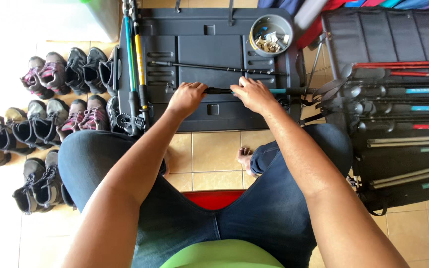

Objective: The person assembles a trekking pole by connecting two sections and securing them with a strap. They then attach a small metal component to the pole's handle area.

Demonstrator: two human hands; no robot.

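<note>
A black trekking pole with a teal section (279, 91) lies across a dark grey plastic case lid (214, 44) in front of me. My left hand (187, 98) grips the pole's left end, and my right hand (252, 94) grips it just to the right, both fists closed around the shaft. A thinner black pole section (214, 67) rests on the lid a little beyond my hands. I sit on a red stool (213, 198) with my knees apart, in blue jeans.
A round metal tin (257, 26) with small parts sits at the lid's far right. Upright blue and yellow poles (136, 54) stand at the lid's left edge. Several hiking shoes (55, 74) line the floor on the left. A black rack with many poles (403, 99) lies on the right.
</note>
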